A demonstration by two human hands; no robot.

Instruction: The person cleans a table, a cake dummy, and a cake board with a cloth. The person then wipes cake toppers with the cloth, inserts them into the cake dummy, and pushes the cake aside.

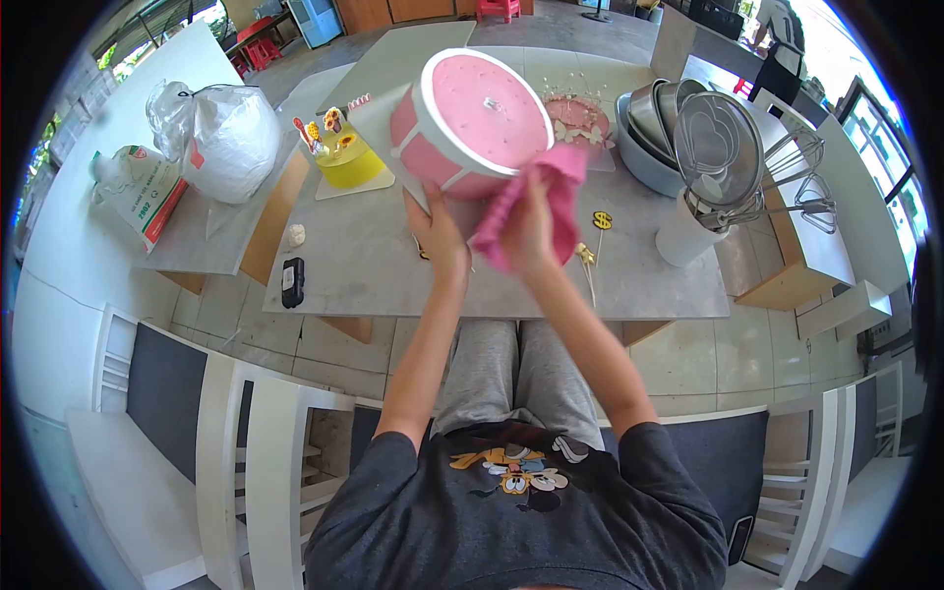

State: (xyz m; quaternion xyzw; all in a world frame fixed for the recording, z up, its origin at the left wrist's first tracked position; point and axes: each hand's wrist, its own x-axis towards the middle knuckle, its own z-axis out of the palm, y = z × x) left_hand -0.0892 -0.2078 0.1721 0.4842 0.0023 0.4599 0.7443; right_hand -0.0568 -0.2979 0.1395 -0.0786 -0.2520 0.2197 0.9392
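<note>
The grey desk point(364, 285) spans the middle of the frame. At upper centre, the pink cake point(492, 113) (real or dummy, I cannot tell) is held tilted; its white edging is in place, while the dollar pick and gold star pick are off it. The pink cloth point(560, 197) is bunched against its lower edge, gripped in the closed right hand point(531, 221). The left hand point(440, 236), partly curled, supports the cake from below. Right of centre lie the gold star pick point(585, 254) and dollar pick point(602, 220).
</note>
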